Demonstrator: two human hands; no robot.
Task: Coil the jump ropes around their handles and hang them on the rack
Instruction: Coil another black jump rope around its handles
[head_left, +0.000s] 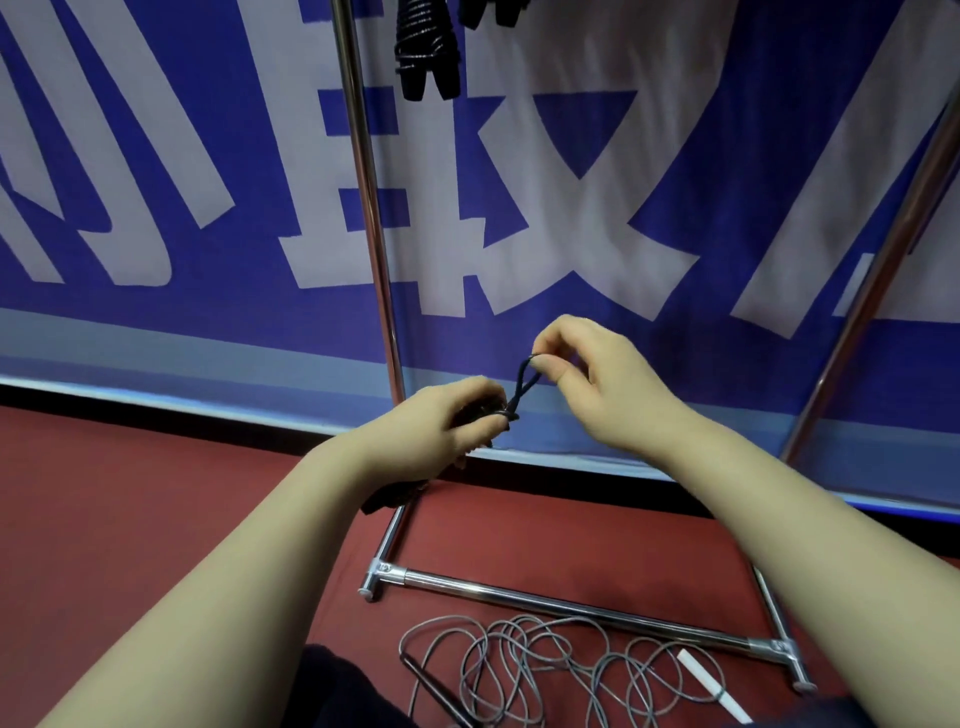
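Observation:
My left hand (441, 423) grips a coiled black jump rope (395, 493) by its handles, whose lower ends stick out below my palm. A short black loop of the rope (521, 384) rises from the bundle. My right hand (587, 374) pinches the top of that loop between thumb and forefinger. Both hands are in front of the chrome rack's left upright (371, 208). Another coiled black rope (426, 52) hangs at the top of the rack.
A loose grey jump rope (524, 670) with one white handle (714, 686) and one dark handle (436, 686) lies tangled on the red floor. The rack's base bar (571, 605) crosses in front of it. A blue and white banner (519, 208) hangs behind.

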